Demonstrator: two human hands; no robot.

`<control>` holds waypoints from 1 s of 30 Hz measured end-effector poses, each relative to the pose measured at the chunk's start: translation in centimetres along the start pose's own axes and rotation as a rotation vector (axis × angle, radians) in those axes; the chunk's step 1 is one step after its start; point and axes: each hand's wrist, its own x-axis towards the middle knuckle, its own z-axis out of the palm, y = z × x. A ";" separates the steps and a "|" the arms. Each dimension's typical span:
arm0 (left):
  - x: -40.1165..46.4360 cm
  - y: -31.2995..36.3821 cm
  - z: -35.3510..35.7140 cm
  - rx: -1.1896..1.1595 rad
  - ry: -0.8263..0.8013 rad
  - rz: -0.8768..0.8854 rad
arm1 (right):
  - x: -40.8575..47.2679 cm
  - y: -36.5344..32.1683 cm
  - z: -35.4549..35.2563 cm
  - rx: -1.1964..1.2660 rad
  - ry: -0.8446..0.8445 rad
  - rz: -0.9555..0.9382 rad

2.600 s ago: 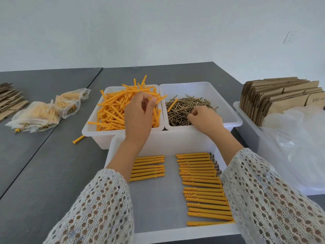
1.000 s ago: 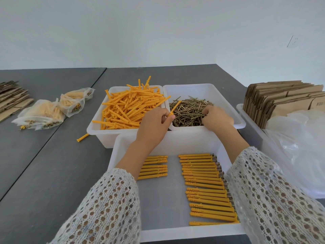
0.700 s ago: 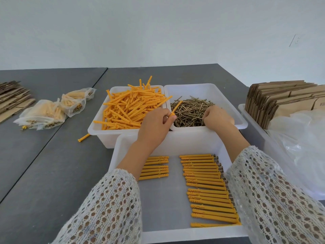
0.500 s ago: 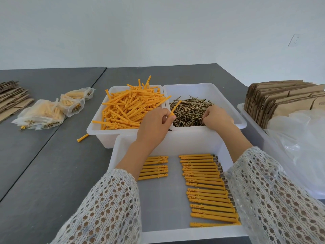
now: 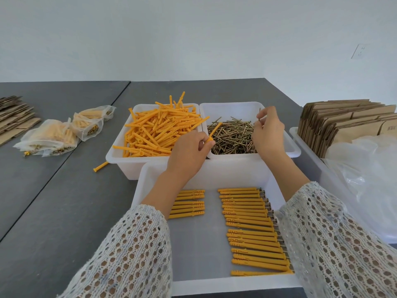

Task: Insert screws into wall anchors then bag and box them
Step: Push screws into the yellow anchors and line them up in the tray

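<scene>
Above the two far bins, both hands grip parts — the left hand point(image 5: 189, 151) pinches one orange anchor point(image 5: 214, 131) over the divide, the right hand point(image 5: 267, 134) pinches a screw point(image 5: 259, 115) lifted over the screw bin point(image 5: 277, 108). Loose anchors fill the left bin point(image 5: 117, 155). Assembled anchors point(image 5: 249, 229) lie in rows in the near tray point(image 5: 214, 287) on the grey tabletop point(image 5: 53, 222).

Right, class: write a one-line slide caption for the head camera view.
Left hand pinches an orange wall anchor while right hand lifts a screw above the screw bin.
</scene>
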 end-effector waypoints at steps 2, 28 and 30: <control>0.0 0.0 0.0 0.007 0.001 0.004 | -0.1 -0.3 0.1 0.100 -0.006 0.026; 0.1 -0.3 0.2 0.001 -0.002 0.018 | 1.1 0.4 -1.7 1.163 0.068 0.725; 0.1 -0.4 0.2 0.004 -0.007 0.012 | 0.6 -0.1 -1.4 0.966 0.042 0.632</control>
